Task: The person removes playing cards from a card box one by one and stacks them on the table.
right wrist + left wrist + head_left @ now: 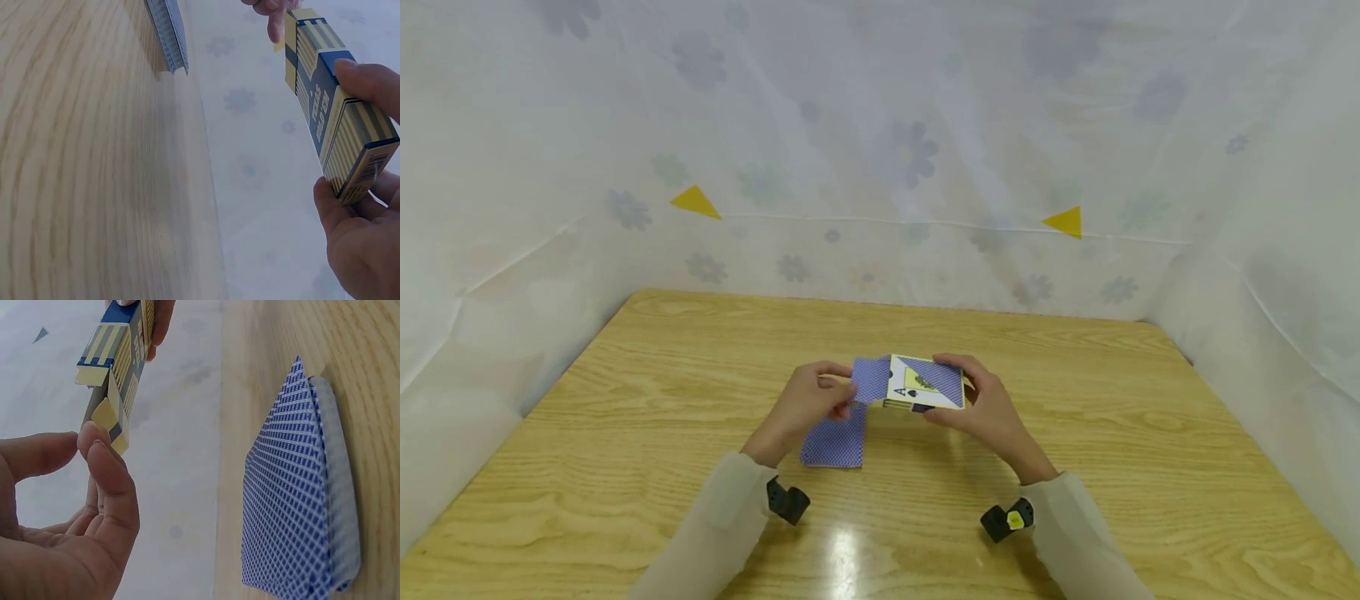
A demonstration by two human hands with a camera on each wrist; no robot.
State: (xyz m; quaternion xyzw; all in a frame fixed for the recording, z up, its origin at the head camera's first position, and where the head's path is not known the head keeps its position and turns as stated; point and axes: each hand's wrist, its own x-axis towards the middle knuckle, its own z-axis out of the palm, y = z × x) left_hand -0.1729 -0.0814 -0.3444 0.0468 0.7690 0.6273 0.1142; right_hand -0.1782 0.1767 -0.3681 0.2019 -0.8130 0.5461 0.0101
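Observation:
My right hand (943,390) grips a blue and yellow playing-card box (925,385) a little above the wooden table (1097,417); an ace of spades is printed on its face. My left hand (847,395) pinches the box's open end flap (871,379) between thumb and forefinger. In the left wrist view that flap (116,428) is yellow inside and sits at my fingertips (94,447). A stack of blue-backed cards (835,442) lies flat on the table just under my left hand, slightly fanned (300,500). The right wrist view shows the box (312,81) held end-on in my right hand (340,134).
White sheeting with faint flower prints (910,158) walls the table on three sides, close to its back and side edges. Two yellow triangles (696,202) are stuck on the back wall. Black wrist cameras (787,501) sit on both sleeves.

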